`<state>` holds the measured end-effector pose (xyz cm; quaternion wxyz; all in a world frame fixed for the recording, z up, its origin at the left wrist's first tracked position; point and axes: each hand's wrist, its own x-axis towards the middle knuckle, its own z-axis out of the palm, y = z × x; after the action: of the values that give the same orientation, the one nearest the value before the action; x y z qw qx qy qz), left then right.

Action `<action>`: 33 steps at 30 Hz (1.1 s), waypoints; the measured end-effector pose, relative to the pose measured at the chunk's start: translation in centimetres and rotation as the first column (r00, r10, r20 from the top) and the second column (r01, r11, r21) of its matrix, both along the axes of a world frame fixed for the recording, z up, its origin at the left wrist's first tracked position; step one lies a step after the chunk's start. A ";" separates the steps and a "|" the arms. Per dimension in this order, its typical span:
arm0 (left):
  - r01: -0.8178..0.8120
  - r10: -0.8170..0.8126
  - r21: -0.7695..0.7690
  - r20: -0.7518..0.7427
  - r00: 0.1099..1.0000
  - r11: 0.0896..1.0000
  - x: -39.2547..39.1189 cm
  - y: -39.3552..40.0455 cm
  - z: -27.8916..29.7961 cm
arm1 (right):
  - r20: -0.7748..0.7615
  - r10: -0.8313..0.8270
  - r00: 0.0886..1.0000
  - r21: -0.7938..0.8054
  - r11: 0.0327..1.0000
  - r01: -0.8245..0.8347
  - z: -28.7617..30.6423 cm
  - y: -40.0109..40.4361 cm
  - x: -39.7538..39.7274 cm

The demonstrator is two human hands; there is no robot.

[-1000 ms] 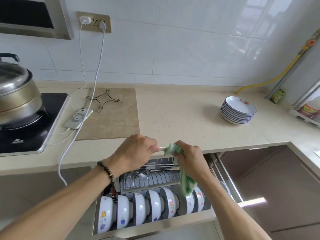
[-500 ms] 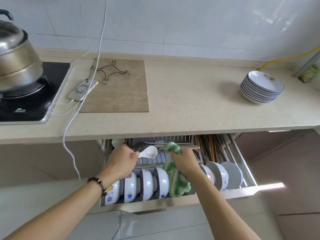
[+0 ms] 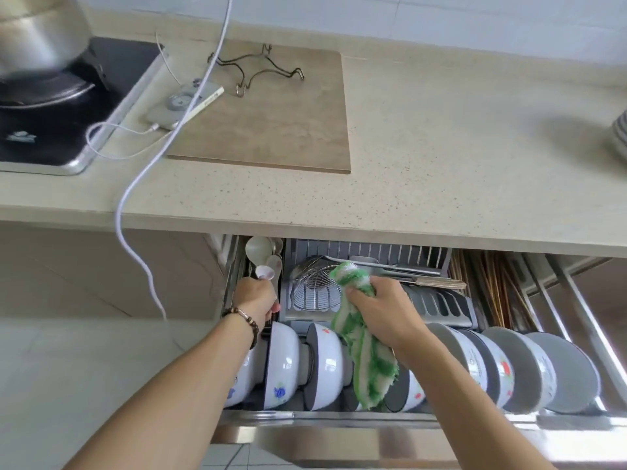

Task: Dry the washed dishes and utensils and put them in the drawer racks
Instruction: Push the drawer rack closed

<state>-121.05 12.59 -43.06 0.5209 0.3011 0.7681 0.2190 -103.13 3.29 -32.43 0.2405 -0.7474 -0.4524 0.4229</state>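
Note:
The drawer rack stands pulled out under the counter. My left hand grips a white ceramic spoon by its handle, over the narrow left compartment where other white spoons lie. My right hand holds a green-and-white cloth that hangs over the row of white bowls standing on edge at the drawer's front. A wire skimmer and metal utensils lie in the grey middle tray. A stack of plates shows at the counter's right edge.
Chopsticks fill the right compartment. On the counter lie a brown board with a wire trivet, a phone on a white cable, and a steel pot on a black cooktop.
The view has tilted down toward the drawer. My left hand carried the spoon away from the cloth, down and left to the spoon compartment. My right hand lowered with the cloth over the bowls.

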 end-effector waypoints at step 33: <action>0.984 -0.757 -0.108 -0.628 -0.179 -0.143 9.4 -18.2 11.6 | 0.233 -0.056 0.971 -0.182 0.978 0.101 3.9 -16.7 11.0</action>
<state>-111.64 -5.58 -31.44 0.2080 0.9077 0.3304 -0.1537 -92.10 -13.44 -28.48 0.1304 -0.8279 -0.4037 0.3669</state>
